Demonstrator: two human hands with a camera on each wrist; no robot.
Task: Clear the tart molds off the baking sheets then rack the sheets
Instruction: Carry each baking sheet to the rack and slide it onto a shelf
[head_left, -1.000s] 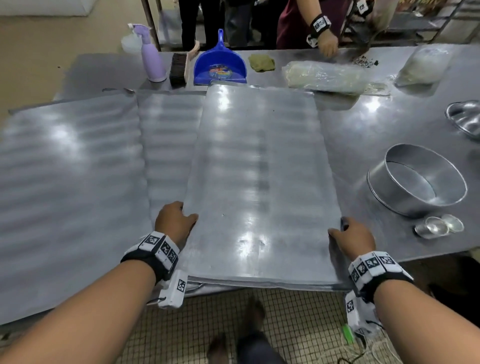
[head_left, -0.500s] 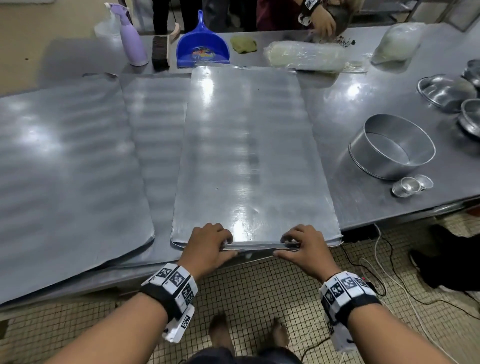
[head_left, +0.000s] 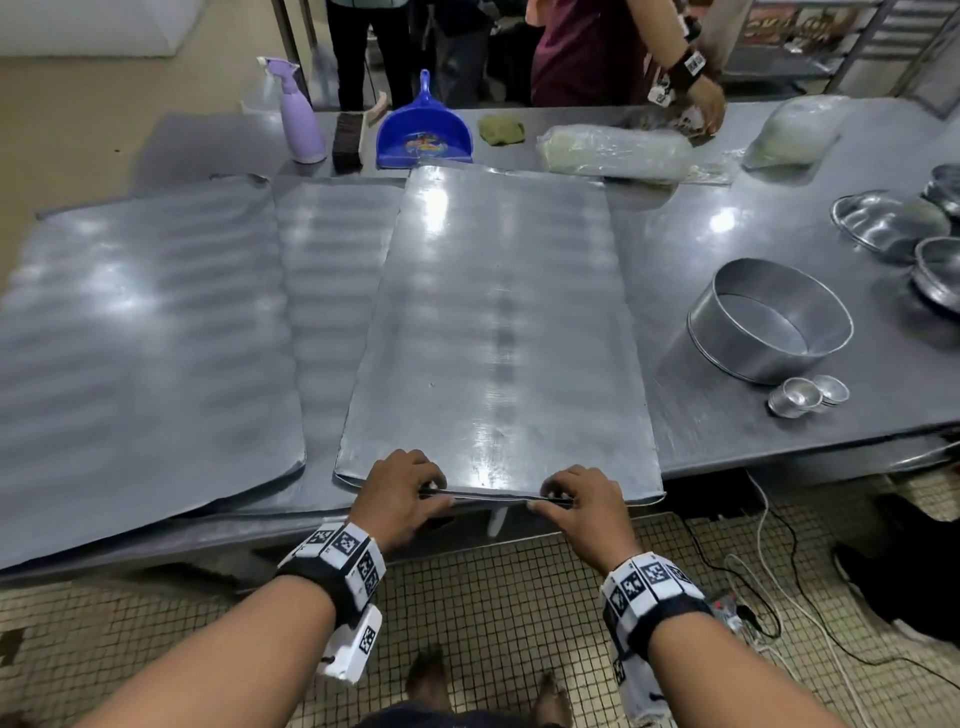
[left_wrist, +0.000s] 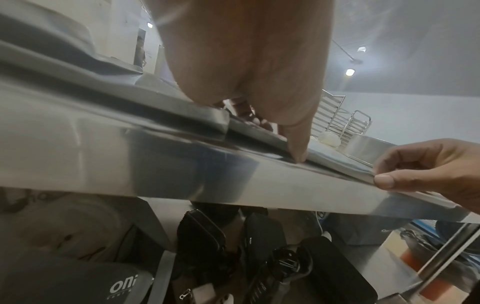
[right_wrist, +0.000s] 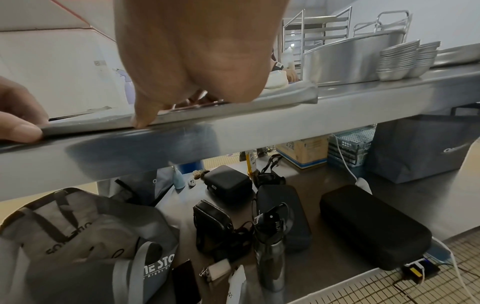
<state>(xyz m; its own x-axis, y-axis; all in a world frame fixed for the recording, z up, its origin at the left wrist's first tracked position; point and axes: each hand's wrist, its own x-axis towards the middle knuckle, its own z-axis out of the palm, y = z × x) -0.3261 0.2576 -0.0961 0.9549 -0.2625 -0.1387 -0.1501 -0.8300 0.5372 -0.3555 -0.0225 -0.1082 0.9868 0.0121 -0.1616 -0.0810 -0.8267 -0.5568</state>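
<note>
Left hand (head_left: 397, 496): pinches the near edge of the baking sheet (head_left: 498, 332).
Right hand (head_left: 582, 506): pinches the same edge.
Sheet: flat on the counter (head_left: 753, 249).

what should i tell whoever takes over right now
Left hand and right hand each pinch the near edge of the top baking sheet, which lies flat on the table.
Two more sheets lie to its left, overlapped.
Tart molds are already stacked beside the round tin; the sheets are bare.
Left: carry the sheets to the rack.
</note>
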